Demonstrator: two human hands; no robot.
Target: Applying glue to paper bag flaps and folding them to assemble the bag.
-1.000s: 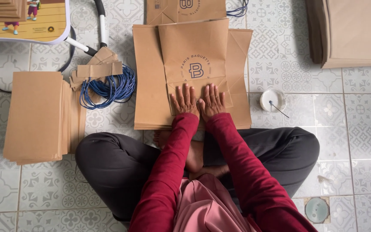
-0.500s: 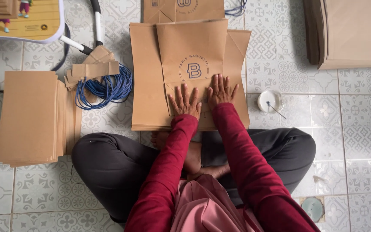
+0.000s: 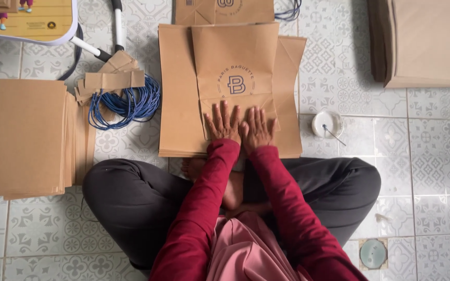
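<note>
Both hands are pressing flat on the bag [image 3: 235, 57], side by side at its near edge, thumbs almost touching. The left hand [image 3: 224, 124] is lying palm down with its fingers [image 3: 220, 112] spread and straight, gripping nothing. The right hand [image 3: 257, 127] is doing the same just beside it, fingers [image 3: 259, 113] splayed and flat on the paper, nothing held.

The bag is a flattened brown paper one with a round dark-blue mark printed on its middle. It is sitting on top of a stack of sheets [image 3: 178, 99] on the tiled floor [image 3: 433, 156], right in front of the person's crossed legs [image 3: 131, 198]. The fold the hands are covering looks like the bag's bottom flap, though the hands are hiding most of it.

Left of the stack a coil of blue cord [image 3: 131, 106] is lying with some folded paper strips [image 3: 113, 80] resting on it. Further left a tall pile of brown paper [image 3: 27, 135] is sitting just beside the person's knee. To the right a small round white dish [image 3: 327, 124] is standing near the stack, with a thin stick poking out of it. A big pile of brown sheets [image 3: 433, 41] is filling the far right corner, well apart from the hands. Another bag [image 3: 225, 10] is peeking in beyond the stack
</note>
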